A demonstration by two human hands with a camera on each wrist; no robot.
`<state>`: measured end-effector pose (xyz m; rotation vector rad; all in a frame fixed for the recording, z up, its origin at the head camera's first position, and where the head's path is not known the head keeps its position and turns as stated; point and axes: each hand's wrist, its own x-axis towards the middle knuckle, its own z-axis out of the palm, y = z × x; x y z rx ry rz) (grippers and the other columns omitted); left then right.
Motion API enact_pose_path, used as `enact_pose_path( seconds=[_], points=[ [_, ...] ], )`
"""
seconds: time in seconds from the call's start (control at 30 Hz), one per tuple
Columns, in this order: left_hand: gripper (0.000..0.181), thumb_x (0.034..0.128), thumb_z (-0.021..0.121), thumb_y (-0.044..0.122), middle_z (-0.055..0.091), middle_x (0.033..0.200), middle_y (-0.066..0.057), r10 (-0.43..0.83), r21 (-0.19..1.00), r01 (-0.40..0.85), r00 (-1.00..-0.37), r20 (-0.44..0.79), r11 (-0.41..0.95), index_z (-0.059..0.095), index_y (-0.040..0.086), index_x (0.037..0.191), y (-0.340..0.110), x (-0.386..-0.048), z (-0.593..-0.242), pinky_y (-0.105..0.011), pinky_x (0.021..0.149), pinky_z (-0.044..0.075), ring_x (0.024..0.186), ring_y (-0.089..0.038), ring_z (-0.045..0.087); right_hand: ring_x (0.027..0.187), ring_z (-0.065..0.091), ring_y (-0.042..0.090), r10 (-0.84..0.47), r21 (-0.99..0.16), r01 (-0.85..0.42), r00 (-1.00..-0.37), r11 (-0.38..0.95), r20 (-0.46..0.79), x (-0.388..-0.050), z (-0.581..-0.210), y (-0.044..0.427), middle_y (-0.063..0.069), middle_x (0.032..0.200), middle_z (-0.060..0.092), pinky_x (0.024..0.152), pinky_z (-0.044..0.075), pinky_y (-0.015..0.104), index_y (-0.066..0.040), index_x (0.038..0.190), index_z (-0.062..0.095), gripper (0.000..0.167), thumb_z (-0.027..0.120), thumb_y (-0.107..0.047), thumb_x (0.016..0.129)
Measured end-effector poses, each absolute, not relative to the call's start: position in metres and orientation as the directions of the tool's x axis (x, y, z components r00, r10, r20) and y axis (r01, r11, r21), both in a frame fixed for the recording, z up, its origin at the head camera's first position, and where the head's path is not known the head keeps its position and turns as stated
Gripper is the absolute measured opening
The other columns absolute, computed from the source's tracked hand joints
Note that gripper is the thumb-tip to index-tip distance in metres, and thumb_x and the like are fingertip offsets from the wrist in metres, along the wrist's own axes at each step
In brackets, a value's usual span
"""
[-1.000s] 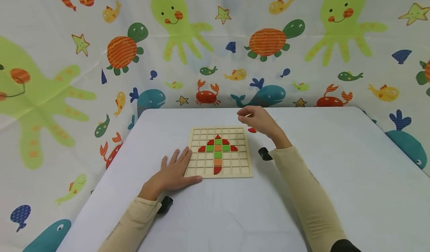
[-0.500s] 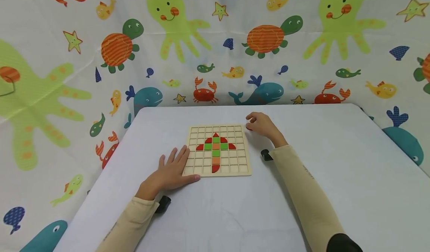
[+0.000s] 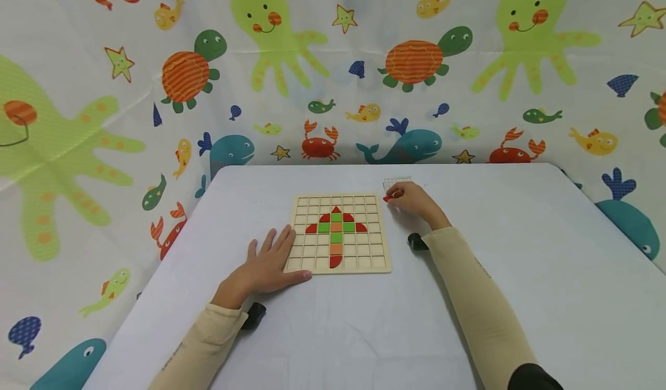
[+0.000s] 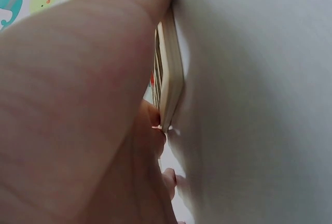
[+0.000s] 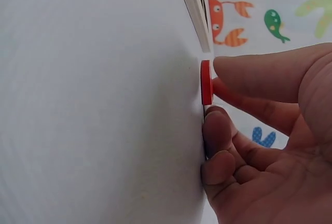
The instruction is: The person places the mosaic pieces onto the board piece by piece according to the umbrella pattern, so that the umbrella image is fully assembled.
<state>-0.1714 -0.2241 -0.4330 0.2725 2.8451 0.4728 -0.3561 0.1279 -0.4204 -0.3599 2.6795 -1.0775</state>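
Note:
A square wooden grid board [image 3: 309, 263] lies on the white table, with red, green and orange tiles [image 3: 337, 237] set in several of its cells. My left hand [image 3: 265, 268] rests spread at the board's near left corner, fingers along its left edge and thumb at the front edge. In the left wrist view, the hand and forearm hide most of the board [image 4: 170, 63]. Right of the board's far corner, my right hand [image 3: 411, 198] pinches a loose red tile [image 5: 206, 82] at the tabletop. The thumb and index finger meet over it, the other fingers curled against the table.
A faint small grid pattern [image 3: 396, 180] shows behind my right hand; what it is I cannot tell. The white table [image 3: 333, 332] ends at the back against a hanging cloth [image 3: 364, 8] printed with sea animals. A black wrist camera [image 3: 417, 241] sits under my right wrist.
My right hand has come down from above the table onto the red tile, its fingers closing at it. My left hand has stayed on the board's corner. The head view has shifted slightly.

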Motion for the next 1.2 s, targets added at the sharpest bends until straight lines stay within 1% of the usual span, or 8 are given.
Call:
enact_pose_path(
  seconds=[0.2, 0.43, 0.53, 0.73, 0.83, 0.93, 1.03, 1.2],
  points=[
    [0.116, 0.0932, 0.068, 0.069, 0.01, 0.178, -0.02, 0.229, 0.335, 0.15, -0.95, -0.21, 0.93, 0.017, 0.0, 0.17, -0.223, -0.172, -0.432, -0.077, 0.119, 0.0, 0.161, -0.05, 0.002, 0.113, 0.056, 0.038, -0.293, -0.697, -0.131, -0.949, 0.705, -0.118, -0.356, -0.424, 0.13, 0.023, 0.129, 0.063, 0.105, 0.048, 0.051, 0.0, 0.133, 0.068, 0.034, 0.067, -0.01, 0.1],
    [0.115, 0.0935, 0.068, 0.068, 0.011, 0.178, -0.02, 0.232, 0.335, 0.156, -0.951, -0.203, 0.929, 0.017, -0.001, 0.17, -0.222, -0.172, -0.429, -0.077, 0.119, 0.0, 0.161, -0.05, 0.003, 0.108, 0.057, 0.038, -0.317, -0.671, -0.188, -0.946, 0.717, -0.074, -0.356, -0.424, 0.13, 0.024, 0.123, 0.064, 0.104, 0.05, 0.051, 0.006, 0.126, 0.064, 0.03, 0.068, -0.005, 0.099],
    [0.115, 0.0934, 0.068, 0.068, 0.011, 0.178, -0.02, 0.232, 0.342, 0.153, -0.951, -0.203, 0.927, 0.017, -0.001, 0.17, -0.221, -0.172, -0.428, -0.077, 0.119, 0.0, 0.161, -0.05, 0.003, 0.106, 0.057, 0.036, -0.315, -0.672, -0.191, -0.947, 0.715, -0.066, -0.355, -0.422, 0.129, 0.023, 0.12, 0.063, 0.103, 0.05, 0.049, 0.006, 0.122, 0.062, 0.027, 0.07, -0.005, 0.098],
    [0.116, 0.0926, 0.068, 0.069, 0.01, 0.178, -0.019, 0.215, 0.334, 0.136, -0.954, -0.211, 0.933, 0.017, 0.0, 0.17, -0.222, -0.171, -0.43, -0.077, 0.119, 0.0, 0.161, -0.05, 0.002, 0.099, 0.056, 0.032, -0.317, -0.686, -0.213, -0.948, 0.696, -0.027, -0.354, -0.42, 0.129, 0.018, 0.109, 0.063, 0.092, 0.05, 0.043, 0.002, 0.112, 0.063, 0.019, 0.072, -0.006, 0.097],
    [0.116, 0.0924, 0.068, 0.069, 0.01, 0.178, -0.019, 0.214, 0.335, 0.135, -0.954, -0.21, 0.932, 0.017, 0.0, 0.17, -0.222, -0.171, -0.43, -0.077, 0.119, 0.0, 0.161, -0.05, 0.002, 0.093, 0.057, 0.03, -0.314, -0.709, -0.208, -0.949, 0.674, -0.02, -0.353, -0.418, 0.128, 0.016, 0.105, 0.064, 0.085, 0.05, 0.039, 0.002, 0.108, 0.065, 0.015, 0.072, -0.007, 0.098],
    [0.116, 0.0925, 0.068, 0.069, 0.011, 0.178, -0.02, 0.218, 0.336, 0.141, -0.954, -0.206, 0.931, 0.017, 0.0, 0.17, -0.222, -0.171, -0.43, -0.077, 0.119, 0.0, 0.161, -0.05, 0.002, 0.087, 0.059, 0.027, -0.329, -0.746, -0.196, -0.944, 0.636, -0.032, -0.352, -0.415, 0.128, 0.016, 0.104, 0.066, 0.08, 0.052, 0.033, 0.002, 0.112, 0.067, 0.015, 0.07, -0.007, 0.101],
    [0.116, 0.0924, 0.069, 0.069, 0.011, 0.178, -0.02, 0.218, 0.339, 0.14, -0.954, -0.204, 0.93, 0.018, -0.001, 0.17, -0.223, -0.171, -0.431, -0.077, 0.119, 0.0, 0.161, -0.05, 0.003, 0.083, 0.063, 0.025, -0.375, -0.796, -0.197, -0.926, 0.572, -0.04, -0.351, -0.411, 0.124, 0.018, 0.104, 0.068, 0.077, 0.055, 0.029, 0.005, 0.12, 0.067, 0.02, 0.067, -0.005, 0.103],
    [0.116, 0.092, 0.069, 0.069, 0.012, 0.178, -0.02, 0.218, 0.342, 0.141, -0.956, -0.196, 0.929, 0.018, 0.0, 0.17, -0.223, -0.171, -0.432, -0.078, 0.119, 0.001, 0.161, -0.05, 0.003, 0.08, 0.069, 0.025, -0.45, -0.859, -0.205, -0.892, 0.468, -0.032, -0.346, -0.401, 0.117, 0.022, 0.105, 0.069, 0.077, 0.06, 0.03, 0.009, 0.125, 0.067, 0.025, 0.062, -0.001, 0.103]
  ],
)
